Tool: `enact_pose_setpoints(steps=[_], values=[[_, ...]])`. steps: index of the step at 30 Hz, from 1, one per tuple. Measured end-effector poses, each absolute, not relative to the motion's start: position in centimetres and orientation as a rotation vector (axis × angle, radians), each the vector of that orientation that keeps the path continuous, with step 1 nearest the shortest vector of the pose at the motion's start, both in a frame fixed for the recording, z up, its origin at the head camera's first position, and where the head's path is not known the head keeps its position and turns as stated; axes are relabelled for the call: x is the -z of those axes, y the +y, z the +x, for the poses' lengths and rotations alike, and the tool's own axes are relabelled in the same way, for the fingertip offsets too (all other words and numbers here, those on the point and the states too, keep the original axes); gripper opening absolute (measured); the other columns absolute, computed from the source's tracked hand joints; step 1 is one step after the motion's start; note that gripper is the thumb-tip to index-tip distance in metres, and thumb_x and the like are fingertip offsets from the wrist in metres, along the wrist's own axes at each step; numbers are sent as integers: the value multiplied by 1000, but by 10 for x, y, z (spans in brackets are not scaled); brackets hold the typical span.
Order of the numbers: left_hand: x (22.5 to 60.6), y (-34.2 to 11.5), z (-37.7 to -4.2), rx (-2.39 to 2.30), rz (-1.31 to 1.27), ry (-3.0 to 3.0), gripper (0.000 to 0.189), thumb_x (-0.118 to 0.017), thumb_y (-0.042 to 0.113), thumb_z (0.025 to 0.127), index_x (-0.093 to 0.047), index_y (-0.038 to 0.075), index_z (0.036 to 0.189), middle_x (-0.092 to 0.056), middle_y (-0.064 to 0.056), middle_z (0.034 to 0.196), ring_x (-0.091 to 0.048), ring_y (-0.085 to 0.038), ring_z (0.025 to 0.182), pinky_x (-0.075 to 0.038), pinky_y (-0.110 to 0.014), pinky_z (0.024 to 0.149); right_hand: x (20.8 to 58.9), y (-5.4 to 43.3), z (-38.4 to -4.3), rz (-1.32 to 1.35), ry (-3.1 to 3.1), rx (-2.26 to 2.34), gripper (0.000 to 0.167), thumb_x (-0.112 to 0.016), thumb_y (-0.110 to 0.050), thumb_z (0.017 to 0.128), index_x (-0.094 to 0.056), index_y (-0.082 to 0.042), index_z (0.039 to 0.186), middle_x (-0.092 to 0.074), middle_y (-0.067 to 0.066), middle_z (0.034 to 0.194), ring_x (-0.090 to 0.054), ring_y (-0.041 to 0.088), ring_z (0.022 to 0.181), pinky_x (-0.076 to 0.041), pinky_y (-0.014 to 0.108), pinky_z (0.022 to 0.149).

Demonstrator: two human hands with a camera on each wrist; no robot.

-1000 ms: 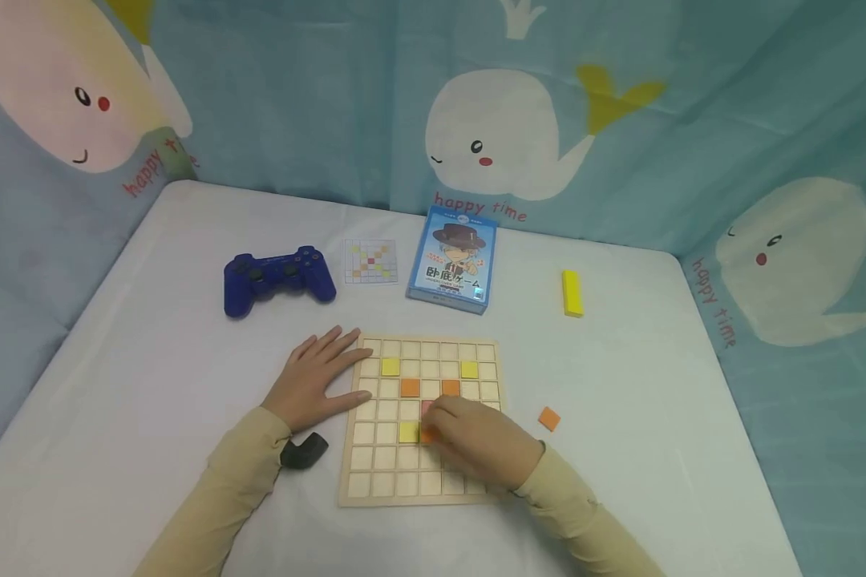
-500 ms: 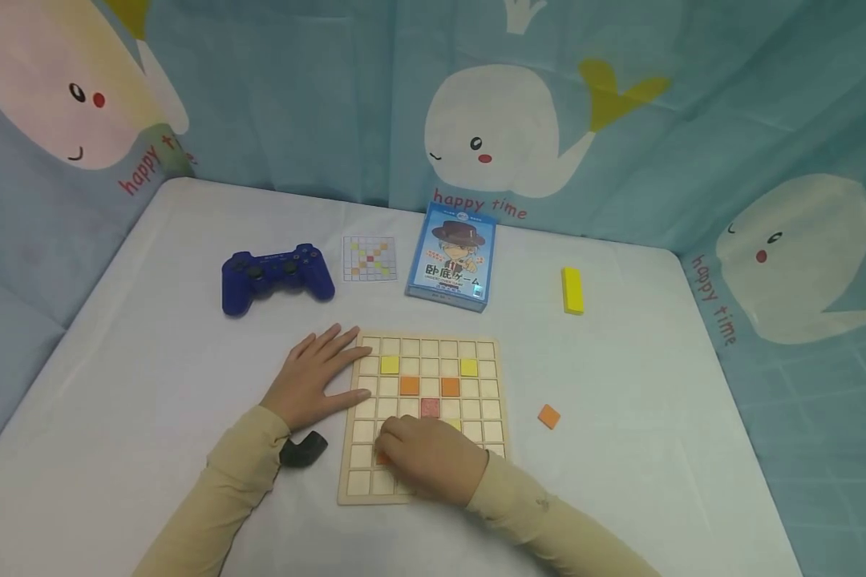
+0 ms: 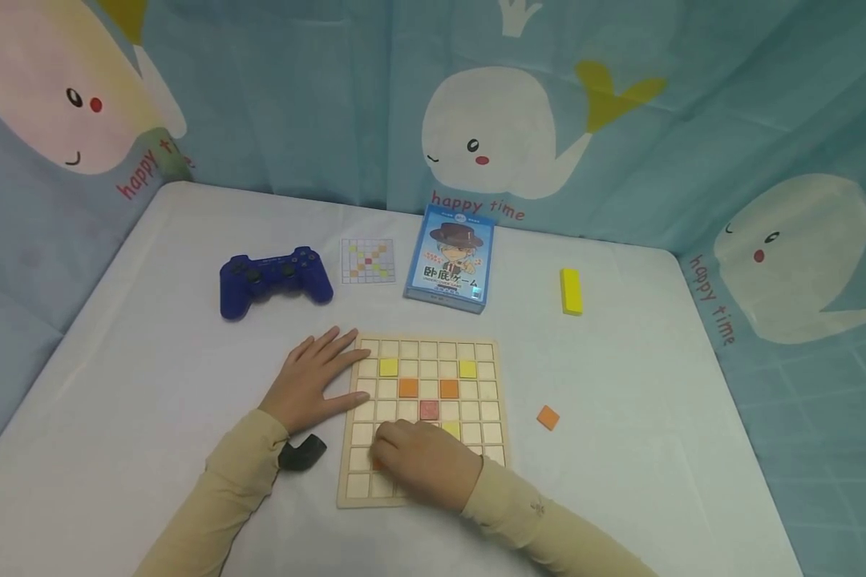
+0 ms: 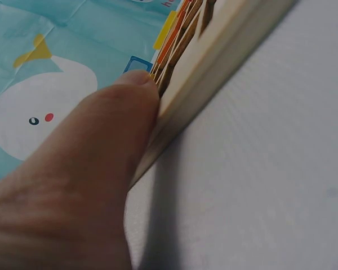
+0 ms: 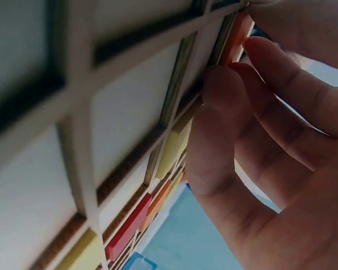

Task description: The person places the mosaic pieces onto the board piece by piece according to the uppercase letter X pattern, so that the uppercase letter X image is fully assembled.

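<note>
A wooden grid board [image 3: 429, 350] lies on the table with coloured square tiles in some cells. My right hand [image 3: 426, 461] is over its lower left part and pinches an orange tile [image 5: 236, 36] at a cell in the second row from the bottom; fingers hide much of that tile. A red tile [image 3: 429, 410] sits in the centre cell. Yellow tiles [image 3: 388, 367] and orange tiles [image 3: 408, 388] fill several cells around it. With fingers spread, my left hand [image 3: 310, 389] rests at the board's left edge, its thumb [image 4: 118, 107] touching the frame.
To the board's right lies a loose orange tile [image 3: 548, 417]. A yellow bar [image 3: 571, 291] lies farther back. Behind the board are a blue game controller [image 3: 276, 280], a printed grid card [image 3: 367, 261] and a blue box [image 3: 450, 260]. A dark bent object [image 3: 303, 453] is by the left wrist.
My right hand has moved from near the centre of the board down and left to the lower left cells, and then stays there. The left hand keeps its place.
</note>
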State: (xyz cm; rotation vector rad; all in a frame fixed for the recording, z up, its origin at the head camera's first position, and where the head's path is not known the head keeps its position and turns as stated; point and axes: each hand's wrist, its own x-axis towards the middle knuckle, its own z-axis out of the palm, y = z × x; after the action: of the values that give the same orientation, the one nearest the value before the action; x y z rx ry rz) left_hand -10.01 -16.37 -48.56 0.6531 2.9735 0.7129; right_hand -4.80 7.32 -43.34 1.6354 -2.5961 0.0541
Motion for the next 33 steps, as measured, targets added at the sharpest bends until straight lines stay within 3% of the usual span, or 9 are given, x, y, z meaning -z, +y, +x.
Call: enact_pose_setpoints(steps=[6,11,19,24,33], values=[[489,-164,-101,-714,663,2993,68,-60,61,84,-48,24,141,-33,-3,155,-21,-29,145,-14,-53,117,431,80,-50,1621,-2673,-173,11,-62,-26,92,-64,-19,101,-59,-9,99,-57,2,83,-51,14,69],[490,-164,-101,-732,670,2998,68,-60,61,84,-49,25,140,-34,-4,155,-21,-29,145,-15,-53,117,423,108,-55,1504,-2810,-233,20,-64,-27,91,-63,-17,108,-60,-6,104,-60,7,92,-54,21,80],[488,-164,-100,-728,657,2979,70,-60,61,84,-48,24,141,-32,-3,156,-19,-29,146,-12,-52,118,414,190,-62,1100,-2962,-322,34,-78,-10,79,-62,-10,110,-62,0,107,-62,14,97,-55,27,82],[488,-163,-99,-712,649,2968,71,-61,60,83,-47,23,142,-31,-3,156,-18,-29,146,-11,-52,119,424,236,-61,811,-3008,-330,36,-80,-6,75,-63,-6,107,-63,2,102,-61,13,89,-56,30,76],[491,-164,-100,-714,667,2991,70,-61,61,83,-48,24,141,-32,-3,155,-20,-29,146,-13,-52,118,442,265,-58,748,-2978,-422,35,-79,3,72,-64,-8,102,-62,1,99,-62,15,95,-56,31,81]])
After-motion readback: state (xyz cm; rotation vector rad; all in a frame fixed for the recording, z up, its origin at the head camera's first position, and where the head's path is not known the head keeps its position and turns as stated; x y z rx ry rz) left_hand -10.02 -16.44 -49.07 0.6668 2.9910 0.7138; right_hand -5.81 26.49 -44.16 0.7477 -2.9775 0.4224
